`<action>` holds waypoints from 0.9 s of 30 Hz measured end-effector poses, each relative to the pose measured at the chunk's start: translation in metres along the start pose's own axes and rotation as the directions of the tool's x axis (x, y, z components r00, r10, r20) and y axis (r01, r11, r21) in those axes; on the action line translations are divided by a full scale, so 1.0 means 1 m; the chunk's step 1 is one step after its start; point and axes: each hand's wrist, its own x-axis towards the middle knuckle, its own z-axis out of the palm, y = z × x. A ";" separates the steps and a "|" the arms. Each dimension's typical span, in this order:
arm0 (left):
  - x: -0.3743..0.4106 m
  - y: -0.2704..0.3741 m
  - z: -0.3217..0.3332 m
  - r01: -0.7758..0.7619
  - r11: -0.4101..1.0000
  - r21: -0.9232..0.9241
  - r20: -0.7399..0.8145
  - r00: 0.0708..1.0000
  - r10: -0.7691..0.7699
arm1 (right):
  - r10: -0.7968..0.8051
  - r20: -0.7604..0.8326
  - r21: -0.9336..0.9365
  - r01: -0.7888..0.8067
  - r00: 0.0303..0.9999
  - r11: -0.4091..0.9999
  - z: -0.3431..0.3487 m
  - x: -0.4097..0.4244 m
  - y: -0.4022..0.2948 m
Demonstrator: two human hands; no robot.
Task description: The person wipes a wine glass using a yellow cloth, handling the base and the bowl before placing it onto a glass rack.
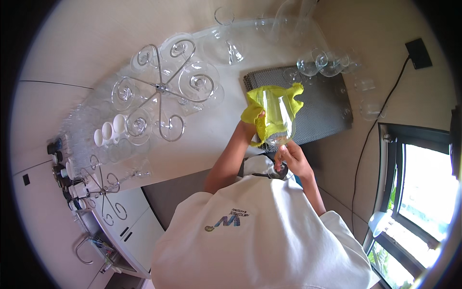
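Note:
A large stemmed wine glass is held tilted in front of my chest, its bowl pointing away from me. The fingers of my right hand pinch its stem, between the bowl and the round foot near my shirt. A yellow cloth is bunched against the bowl, showing through the clear glass. My left hand grips this cloth and is mostly covered by it; only a fingertip and the wrist side show. Whether some cloth is inside the bowl I cannot tell.
Beyond my hands lies a stack of dark textured mats, with stemmed glasses at its far edge. Left on the white counter stands a metal rack hung with glasses, near white cups. A cable runs down the right wall.

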 end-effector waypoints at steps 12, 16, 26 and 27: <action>0.034 -0.037 0.028 -0.166 0.979 -0.116 -0.191 0.971 0.142 | -0.145 -0.239 -0.470 0.016 0.960 0.882 -0.014 0.054 -0.038; 0.044 -0.060 0.041 -0.273 0.946 0.172 -0.236 0.921 0.309 | -0.392 -0.099 -0.553 0.276 0.915 0.786 -0.032 0.082 -0.032; 0.022 -0.052 0.053 -0.446 0.895 0.010 -0.107 0.889 0.445 | -0.156 0.006 -0.263 0.152 0.988 0.953 -0.034 0.065 -0.022; 0.021 -0.053 0.053 -0.468 0.866 0.174 -0.138 0.860 0.492 | -0.129 -0.005 -0.205 0.125 0.992 0.971 -0.032 0.062 -0.025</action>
